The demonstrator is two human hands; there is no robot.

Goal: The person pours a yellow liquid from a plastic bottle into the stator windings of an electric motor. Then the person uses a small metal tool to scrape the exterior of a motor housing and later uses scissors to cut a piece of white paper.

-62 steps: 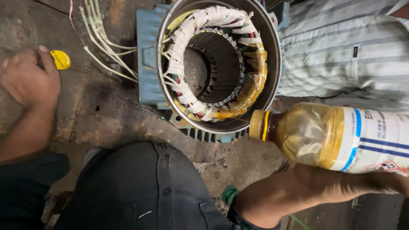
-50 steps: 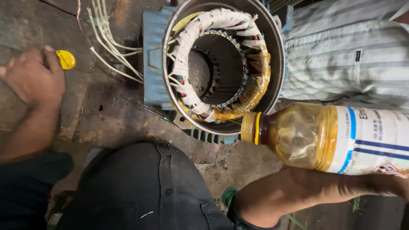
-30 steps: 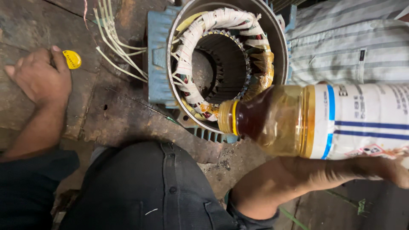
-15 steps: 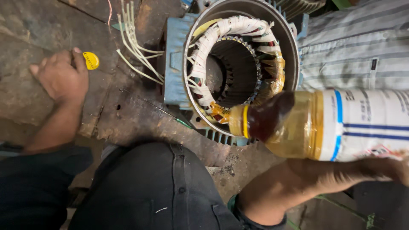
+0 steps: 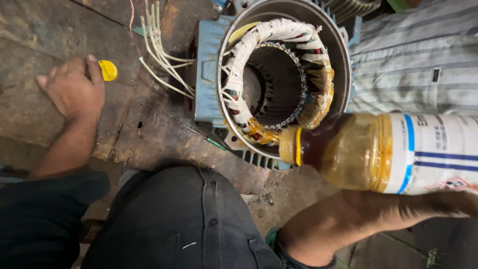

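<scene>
A blue motor housing (image 5: 209, 60) stands on end with its white-taped stator winding (image 5: 244, 60) facing up; the winding's lower right part is wet and amber. My right hand (image 5: 460, 201) holds a clear plastic bottle (image 5: 378, 152) of amber liquid tipped sideways, its open mouth at the housing's lower right rim. My left hand (image 5: 74, 89) rests flat on the dirty floor at left, fingers spread, touching a small yellow cap (image 5: 108, 69).
White lead wires (image 5: 159, 55) trail from the housing to the upper left. A thin green-handled tool (image 5: 199, 134) lies by the housing. My dark-trousered knee (image 5: 184, 224) fills the bottom. Another person's striped shirt (image 5: 418, 60) is at right.
The bottle has tipped further and moved left until its mouth reaches the winding's rim. My left hand stays planted by the yellow cap. The view shifted so everything sits further right.
</scene>
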